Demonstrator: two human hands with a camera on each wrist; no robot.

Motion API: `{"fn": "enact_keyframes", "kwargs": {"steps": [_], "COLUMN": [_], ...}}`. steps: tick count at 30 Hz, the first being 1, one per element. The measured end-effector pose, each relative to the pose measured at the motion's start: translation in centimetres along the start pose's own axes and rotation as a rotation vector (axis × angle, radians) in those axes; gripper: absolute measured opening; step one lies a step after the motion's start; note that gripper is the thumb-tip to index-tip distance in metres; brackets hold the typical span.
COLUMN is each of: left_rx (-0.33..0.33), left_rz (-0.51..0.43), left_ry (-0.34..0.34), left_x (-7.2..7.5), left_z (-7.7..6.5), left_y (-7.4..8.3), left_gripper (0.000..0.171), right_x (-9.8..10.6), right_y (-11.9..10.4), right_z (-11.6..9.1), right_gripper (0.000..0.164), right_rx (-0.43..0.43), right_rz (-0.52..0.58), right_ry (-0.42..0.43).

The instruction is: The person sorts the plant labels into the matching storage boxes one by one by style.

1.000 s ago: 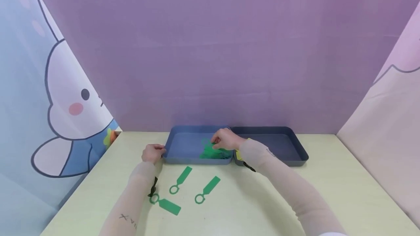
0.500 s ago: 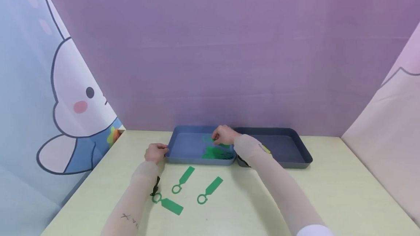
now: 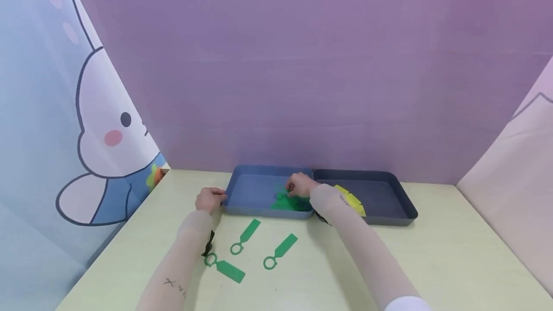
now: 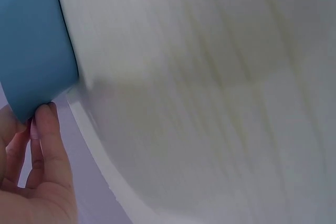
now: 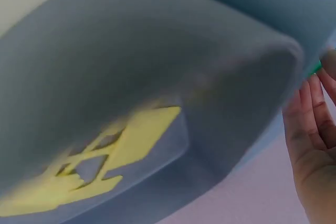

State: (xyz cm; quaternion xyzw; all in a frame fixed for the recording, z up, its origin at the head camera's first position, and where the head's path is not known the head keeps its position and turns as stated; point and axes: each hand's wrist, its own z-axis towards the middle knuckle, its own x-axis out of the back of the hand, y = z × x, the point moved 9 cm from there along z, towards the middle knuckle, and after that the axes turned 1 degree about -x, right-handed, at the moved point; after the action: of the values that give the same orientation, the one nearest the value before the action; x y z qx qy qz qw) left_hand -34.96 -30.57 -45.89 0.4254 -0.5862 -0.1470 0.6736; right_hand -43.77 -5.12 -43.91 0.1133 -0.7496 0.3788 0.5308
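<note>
My left hand (image 3: 210,199) grips the left rim of a blue tray (image 3: 255,191); in the left wrist view its fingers (image 4: 50,129) pinch the edge of that tray. My right hand (image 3: 301,185) reaches over the tray's right end, just above a pile of green tags (image 3: 282,203). It pinches a green tag (image 5: 316,68), of which only a small bit shows in the right wrist view. Three flat green ring-ended tags lie on the table in front: one at left (image 3: 231,271), one behind it (image 3: 250,230) and one at right (image 3: 286,245).
A dark grey tray (image 3: 384,196) stands right beside the blue one, with several yellow tags (image 3: 353,201) in it, partly behind my right forearm. A purple curtain (image 3: 276,85) hangs behind the pale table (image 3: 453,244).
My right hand has lifted a little over the green pile and come down at it again. More yellow tags show past my right forearm. My left hand stays on the rim.
</note>
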Motion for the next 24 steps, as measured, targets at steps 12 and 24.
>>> {"fn": "enact_keyframes", "kwargs": {"steps": [12, 24], "left_rx": [0.006, 0.007], "left_rz": [-0.010, -0.009], "left_ry": [0.003, -0.003], "left_x": [-0.2, 0.2], "left_z": [0.2, 0.2], "left_y": [-0.5, -0.5], "left_gripper": [0.024, 0.024], "right_x": [-1.2, -1.6], "right_y": [0.8, 0.3], "right_z": [-0.1, 0.5], "right_gripper": [0.026, 0.025], "right_rx": [-0.023, -0.032], "right_rz": [-0.047, -0.109], "right_ry": [0.008, -0.001]}}
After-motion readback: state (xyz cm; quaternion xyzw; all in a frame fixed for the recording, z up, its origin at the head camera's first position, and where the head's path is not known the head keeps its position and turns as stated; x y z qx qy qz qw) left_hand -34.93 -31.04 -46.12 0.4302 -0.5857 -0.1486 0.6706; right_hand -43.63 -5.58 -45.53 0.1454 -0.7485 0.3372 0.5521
